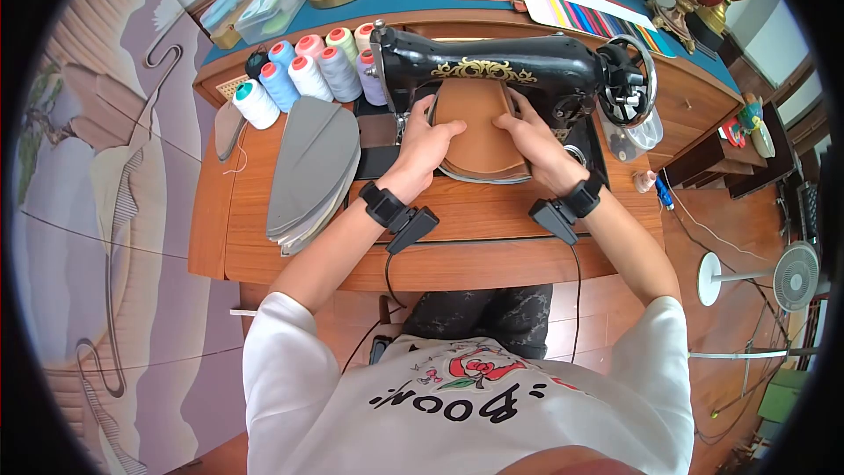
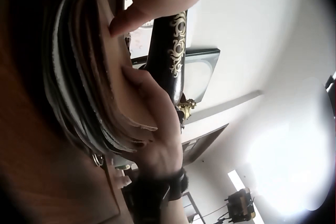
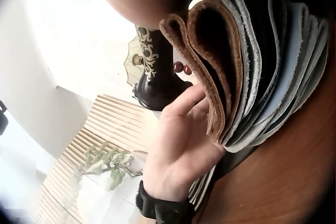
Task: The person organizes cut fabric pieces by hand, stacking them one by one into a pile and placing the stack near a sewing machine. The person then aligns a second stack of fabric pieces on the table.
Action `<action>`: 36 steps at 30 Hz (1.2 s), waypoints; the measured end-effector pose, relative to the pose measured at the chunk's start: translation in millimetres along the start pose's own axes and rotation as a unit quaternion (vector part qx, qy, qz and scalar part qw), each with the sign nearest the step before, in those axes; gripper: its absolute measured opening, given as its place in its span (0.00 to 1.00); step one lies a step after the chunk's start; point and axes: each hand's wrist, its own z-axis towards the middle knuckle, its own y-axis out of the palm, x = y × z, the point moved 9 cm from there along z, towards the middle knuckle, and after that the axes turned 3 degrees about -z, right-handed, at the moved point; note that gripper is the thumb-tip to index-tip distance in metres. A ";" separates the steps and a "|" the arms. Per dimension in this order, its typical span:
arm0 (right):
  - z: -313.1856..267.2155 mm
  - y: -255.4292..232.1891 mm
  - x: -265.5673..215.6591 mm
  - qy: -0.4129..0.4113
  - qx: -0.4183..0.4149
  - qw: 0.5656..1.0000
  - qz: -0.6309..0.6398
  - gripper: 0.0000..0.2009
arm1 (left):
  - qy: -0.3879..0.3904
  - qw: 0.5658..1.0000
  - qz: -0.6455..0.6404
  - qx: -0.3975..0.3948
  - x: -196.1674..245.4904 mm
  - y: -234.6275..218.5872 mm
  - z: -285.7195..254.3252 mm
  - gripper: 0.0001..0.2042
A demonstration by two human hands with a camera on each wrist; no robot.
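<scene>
Both hands grip a stack of rounded leather pieces (image 1: 479, 137) in front of the sewing machine (image 1: 492, 60). The left hand (image 1: 426, 145) holds its left side, thumb over the tan top piece. On the opposite side, the right hand (image 1: 538, 143) grips with its thumb also on top. Brown layers (image 2: 86, 50) lie above grey and dark ones in the left wrist view. In the right wrist view, several layers (image 3: 252, 66) bend into folded loops at the near edge, and the left hand (image 3: 181, 140) supports the far side.
Left of the machine lies a pile of grey rounded pieces (image 1: 312, 163). Thread spools (image 1: 308, 78) stand behind that pile. The machine's handwheel (image 1: 629, 79) is at the right, near a clear plastic container (image 1: 646, 137). A colour swatch card (image 1: 580, 14) lies at the back.
</scene>
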 end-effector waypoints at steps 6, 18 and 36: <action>22.6 3.3 -11.2 -0.117 0.044 0.981 -0.149 0.35 | 0.156 0.959 0.234 0.044 21.4 -0.3 9.8 0.33; -38.4 31.5 -13.9 -0.309 0.015 0.836 -0.453 0.32 | 0.300 0.801 0.514 -0.064 31.1 36.6 -53.2 0.27; -84.9 17.6 -3.5 -0.223 -0.067 0.865 -0.444 0.40 | 0.263 0.811 0.506 -0.134 60.9 21.2 -102.7 0.27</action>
